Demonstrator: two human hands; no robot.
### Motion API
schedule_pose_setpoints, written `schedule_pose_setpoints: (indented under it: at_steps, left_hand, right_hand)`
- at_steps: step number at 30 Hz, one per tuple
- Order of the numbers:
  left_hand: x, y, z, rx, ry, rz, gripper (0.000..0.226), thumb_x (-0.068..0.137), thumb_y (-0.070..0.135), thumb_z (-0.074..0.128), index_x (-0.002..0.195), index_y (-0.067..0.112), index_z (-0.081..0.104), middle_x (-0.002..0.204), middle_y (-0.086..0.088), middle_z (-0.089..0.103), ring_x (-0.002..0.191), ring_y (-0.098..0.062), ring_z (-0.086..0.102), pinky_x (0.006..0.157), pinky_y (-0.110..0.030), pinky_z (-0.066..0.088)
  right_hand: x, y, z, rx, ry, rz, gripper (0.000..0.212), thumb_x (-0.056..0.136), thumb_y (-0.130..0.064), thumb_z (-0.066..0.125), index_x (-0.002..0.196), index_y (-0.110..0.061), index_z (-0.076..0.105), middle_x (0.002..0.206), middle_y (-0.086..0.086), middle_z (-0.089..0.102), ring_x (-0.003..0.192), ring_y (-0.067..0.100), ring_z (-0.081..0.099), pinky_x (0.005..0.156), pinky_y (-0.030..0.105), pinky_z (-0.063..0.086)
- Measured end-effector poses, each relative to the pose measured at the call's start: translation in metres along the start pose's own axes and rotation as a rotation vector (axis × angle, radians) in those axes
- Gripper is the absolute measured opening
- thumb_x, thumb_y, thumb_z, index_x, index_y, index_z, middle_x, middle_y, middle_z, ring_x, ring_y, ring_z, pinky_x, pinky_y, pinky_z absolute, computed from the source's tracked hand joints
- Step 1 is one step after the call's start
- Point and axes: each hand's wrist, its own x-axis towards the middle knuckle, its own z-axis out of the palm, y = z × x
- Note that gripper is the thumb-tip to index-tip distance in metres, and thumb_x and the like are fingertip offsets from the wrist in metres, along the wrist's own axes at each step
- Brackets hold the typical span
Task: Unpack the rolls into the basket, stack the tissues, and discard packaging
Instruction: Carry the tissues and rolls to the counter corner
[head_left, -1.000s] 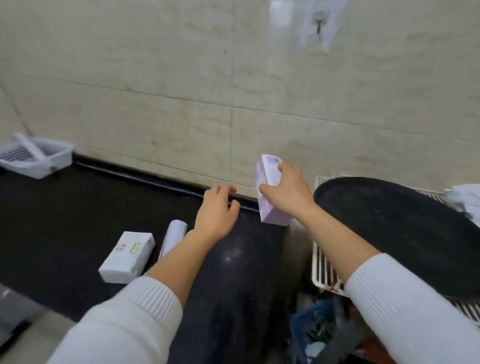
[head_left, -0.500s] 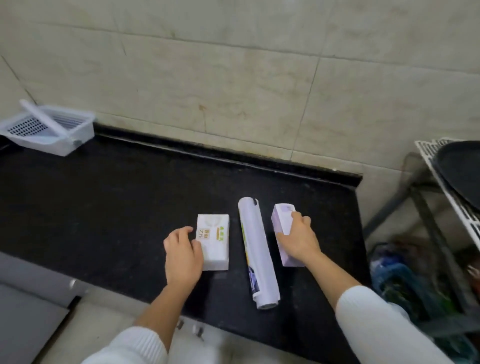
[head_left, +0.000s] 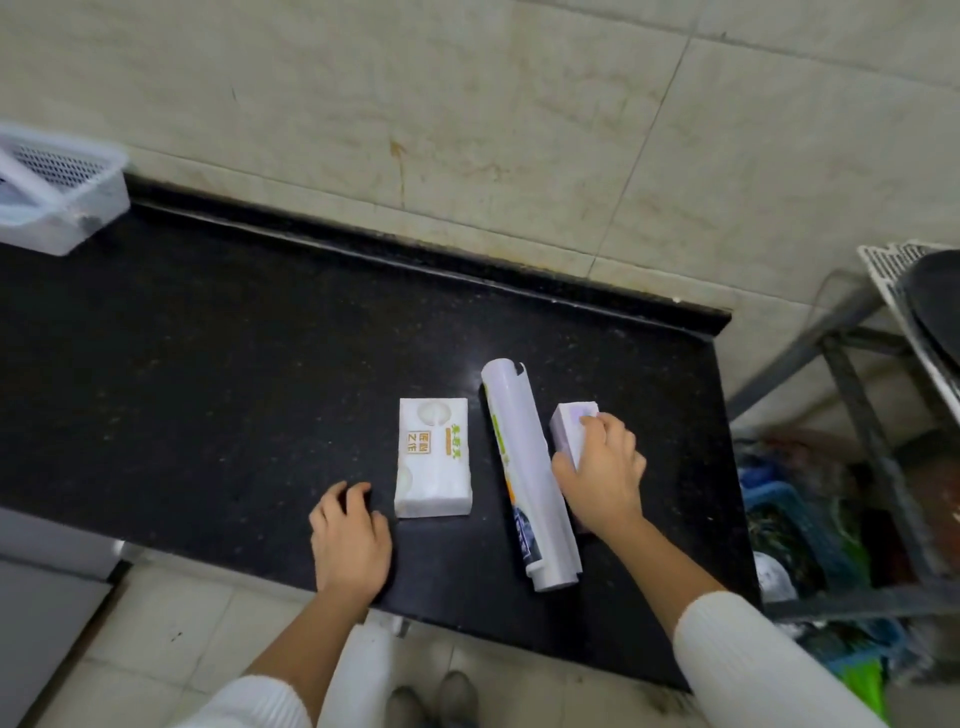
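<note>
Since 0.5 s ago: left hand (head_left: 349, 540) drawn back off white tissue pack (head_left: 434, 457), loosely curled, empty | right hand (head_left: 602, 467) closed over lilac tissue pack (head_left: 571, 423) beside roll (head_left: 524, 467) | packs judged light, soft, slippery-wrapped; to be gripped across long sides

table (head_left: 234, 374): glossy black speckled stone
basket (head_left: 67, 208): white perforated plastic
tissue pack (head_left: 434, 457): smooth plastic wrap
wall (head_left: 467, 130): smooth beige tile

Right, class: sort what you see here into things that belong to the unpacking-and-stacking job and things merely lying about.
Belongs to the job:
white tissue pack
lilac tissue pack under the right hand
wrapped roll
white basket
left hand, resting on the counter

Just lying about:
metal rack
dark pan
blue crate
</note>
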Motion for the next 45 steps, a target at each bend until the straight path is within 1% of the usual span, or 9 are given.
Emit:
schedule_pose_setpoints:
  at_steps: [3,7,13,16,19,23,28,35,45]
  left_hand:
    - [0.003,0.006,-0.004,-0.155,0.033,-0.067,0.036,0.095,0.021,0.044,0.13,0.01,0.048,0.14,-0.017,0.042,0.129,-0.035,0.031,0.105,-0.049,0.033]
    - [0.002,0.039,-0.011,-0.365,0.115,-0.089,0.044,0.096,0.03,0.044,0.136,0.012,0.04,0.138,-0.02,0.042,0.13,-0.034,0.028,0.105,-0.049,0.032]
    - [-0.003,0.085,-0.003,-0.212,-0.006,-0.027,0.097,0.072,0.061,0.061,0.148,0.029,0.009,0.144,-0.013,0.031,0.131,-0.031,0.027,0.104,-0.046,0.036]
    - [0.004,0.09,-0.003,-0.078,-0.042,-0.023,0.115,0.06,0.07,0.063,0.147,0.036,-0.003,0.143,-0.012,0.03,0.128,-0.03,0.031,0.1,-0.046,0.04]
    - [0.013,0.094,-0.006,-0.079,-0.186,-0.082,0.118,0.058,0.059,0.065,0.143,0.045,-0.016,0.131,-0.01,0.038,0.116,-0.029,0.041,0.08,-0.04,0.043]
    - [0.029,0.081,-0.02,-0.173,-0.184,-0.109,0.108,0.06,0.06,0.062,0.142,0.049,-0.007,0.124,-0.008,0.043,0.113,-0.028,0.045,0.074,-0.036,0.04]
    - [0.057,0.031,-0.068,-0.3,-0.046,-0.131,0.101,0.056,0.061,0.058,0.137,0.053,0.0,0.12,-0.008,0.049,0.11,-0.031,0.051,0.074,-0.035,0.04]
    - [0.113,-0.1,-0.159,-0.304,0.122,-0.213,0.101,0.057,0.06,0.058,0.141,0.049,0.003,0.122,-0.01,0.049,0.112,-0.033,0.051,0.078,-0.038,0.043]
    - [0.172,-0.328,-0.297,-0.235,0.157,-0.357,0.102,0.058,0.056,0.06,0.144,0.043,0.006,0.126,-0.012,0.048,0.114,-0.033,0.05,0.086,-0.042,0.045]
  right_hand:
    - [-0.004,-0.016,0.0,0.142,-0.077,-0.132,0.047,0.086,-0.03,0.057,0.127,-0.011,0.046,0.131,0.006,0.045,0.12,0.025,0.044,0.1,0.04,0.039]
    - [-0.011,-0.033,0.015,0.111,-0.217,-0.072,0.062,0.086,-0.041,0.06,0.133,-0.009,0.036,0.135,0.009,0.042,0.118,0.025,0.047,0.097,0.038,0.045]
    - [-0.001,-0.045,0.037,0.043,-0.307,0.161,0.088,0.078,-0.044,0.07,0.143,-0.006,0.023,0.139,0.015,0.044,0.124,0.031,0.049,0.099,0.042,0.047]
    - [0.005,-0.046,0.044,0.051,-0.279,0.176,0.074,0.079,-0.035,0.071,0.136,-0.007,0.032,0.134,0.014,0.048,0.118,0.03,0.053,0.092,0.039,0.048]
    - [0.012,-0.049,0.049,0.032,-0.266,0.148,0.059,0.077,-0.035,0.071,0.122,-0.007,0.044,0.127,0.013,0.048,0.111,0.03,0.055,0.085,0.038,0.048]
    - [0.02,-0.067,0.056,0.169,-0.318,0.152,0.055,0.073,-0.034,0.071,0.115,-0.004,0.053,0.118,0.014,0.053,0.1,0.032,0.061,0.079,0.035,0.051]
    - [0.029,-0.131,0.069,0.358,-0.395,0.078,0.043,0.065,-0.027,0.069,0.102,-0.004,0.06,0.106,0.014,0.061,0.087,0.028,0.064,0.072,0.03,0.053]
    - [0.012,-0.28,0.123,0.422,-0.506,-0.049,0.049,0.069,-0.024,0.073,0.111,-0.005,0.057,0.113,0.015,0.06,0.092,0.029,0.064,0.076,0.033,0.055]
    - [-0.053,-0.521,0.215,0.488,-0.595,-0.072,0.049,0.07,-0.022,0.074,0.112,-0.004,0.058,0.112,0.013,0.063,0.092,0.027,0.065,0.077,0.037,0.056]
